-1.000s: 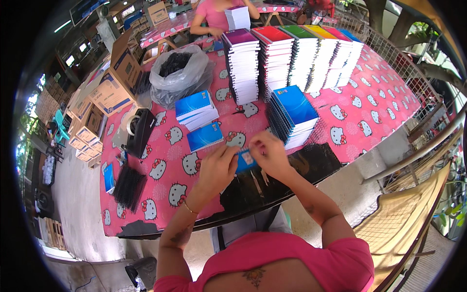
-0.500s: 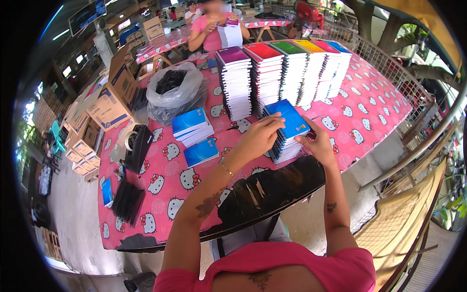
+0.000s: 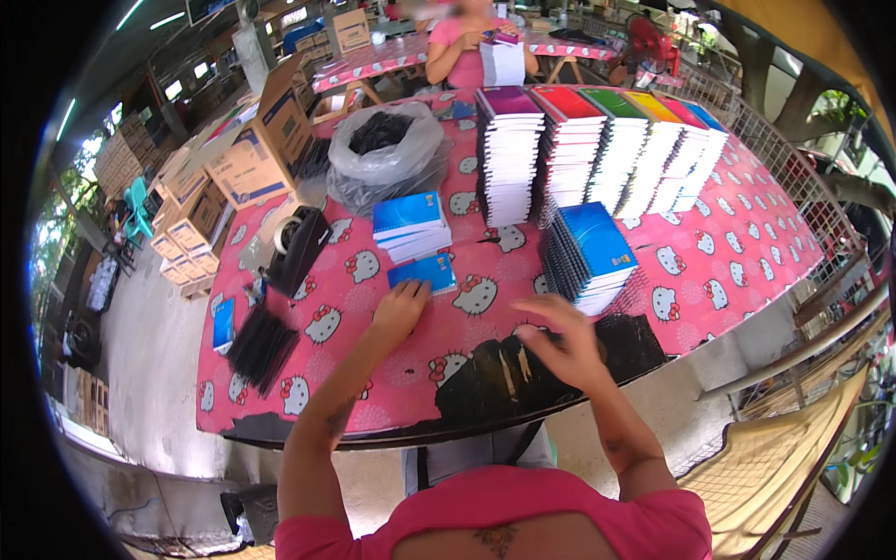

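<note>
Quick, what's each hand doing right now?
Left hand: fingers on the small blue notebook; can't tell if gripping.
Right hand: open, holding nothing.

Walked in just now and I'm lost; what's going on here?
The near person in pink has a bare left hand on a rectangular blue-covered notebook, just in front of a short stack of blue-covered notebooks. The bare right hand is open and empty above the near side of the pink printed tabletop. Beyond it stands a taller blue-topped notebook stack.
</note>
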